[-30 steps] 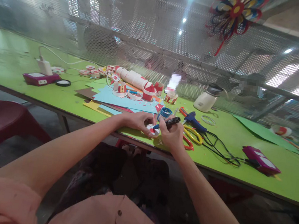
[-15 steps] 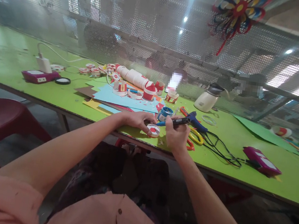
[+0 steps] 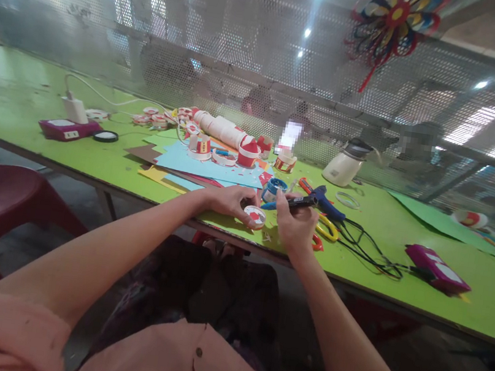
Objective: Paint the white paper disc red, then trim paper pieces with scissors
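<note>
At the table's near edge, my left hand (image 3: 236,202) grips a small round white paper piece (image 3: 255,215) with a red centre between thumb and fingers. My right hand (image 3: 296,222) is closed around a black marker pen (image 3: 303,202). Its blue tip end points left, just above the round piece; whether it touches cannot be made out. Right behind the marker stands a small blue jar (image 3: 273,190). A dark blue glue gun (image 3: 329,205) and yellow-handled scissors (image 3: 327,227) lie beside my right hand.
Coloured paper sheets (image 3: 212,171) bear several red-and-white paper cup pieces (image 3: 248,153). A cream kettle (image 3: 342,167) stands at the back. Purple power strips lie at left (image 3: 70,130) and right (image 3: 437,269), the right one near the glue gun's cord. A red stool (image 3: 8,199) stands left.
The round piece has tilted slightly in my left hand, and the marker's tip has shifted slightly. Both hands keep their holds. The whole view has moved a little.
</note>
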A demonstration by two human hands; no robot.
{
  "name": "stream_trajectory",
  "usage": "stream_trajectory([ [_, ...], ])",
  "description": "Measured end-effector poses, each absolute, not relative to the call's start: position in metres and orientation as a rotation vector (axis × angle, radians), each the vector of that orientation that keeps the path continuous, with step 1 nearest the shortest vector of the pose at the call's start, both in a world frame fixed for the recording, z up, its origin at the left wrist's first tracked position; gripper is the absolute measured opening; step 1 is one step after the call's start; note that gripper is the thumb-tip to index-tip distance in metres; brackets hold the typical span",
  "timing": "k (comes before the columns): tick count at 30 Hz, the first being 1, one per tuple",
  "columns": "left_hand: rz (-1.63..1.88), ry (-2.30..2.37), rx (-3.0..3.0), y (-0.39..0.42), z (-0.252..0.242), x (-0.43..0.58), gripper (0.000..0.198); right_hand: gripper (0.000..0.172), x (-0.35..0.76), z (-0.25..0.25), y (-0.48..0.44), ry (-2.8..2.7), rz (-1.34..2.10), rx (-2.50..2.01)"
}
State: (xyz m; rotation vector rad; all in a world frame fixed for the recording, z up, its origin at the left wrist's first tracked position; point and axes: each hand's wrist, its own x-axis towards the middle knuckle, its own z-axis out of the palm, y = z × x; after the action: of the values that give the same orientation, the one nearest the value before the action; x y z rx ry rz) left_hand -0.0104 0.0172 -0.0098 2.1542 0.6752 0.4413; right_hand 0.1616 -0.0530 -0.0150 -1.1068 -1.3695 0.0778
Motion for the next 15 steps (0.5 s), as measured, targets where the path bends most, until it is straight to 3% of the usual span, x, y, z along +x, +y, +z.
stream_trajectory([
  [8, 0.422, 0.642, 2.084, 0.014, -0.005, -0.010, 0.061, 0.027, 0.172, -0.005, -0.044, -1.188, 0.631, -1.007],
  [15, 0.413, 0.569, 2.120, 0.014, 0.000, -0.012, 0.055, 0.010, 0.180, 0.008, -0.044, -1.164, 0.878, -0.829],
])
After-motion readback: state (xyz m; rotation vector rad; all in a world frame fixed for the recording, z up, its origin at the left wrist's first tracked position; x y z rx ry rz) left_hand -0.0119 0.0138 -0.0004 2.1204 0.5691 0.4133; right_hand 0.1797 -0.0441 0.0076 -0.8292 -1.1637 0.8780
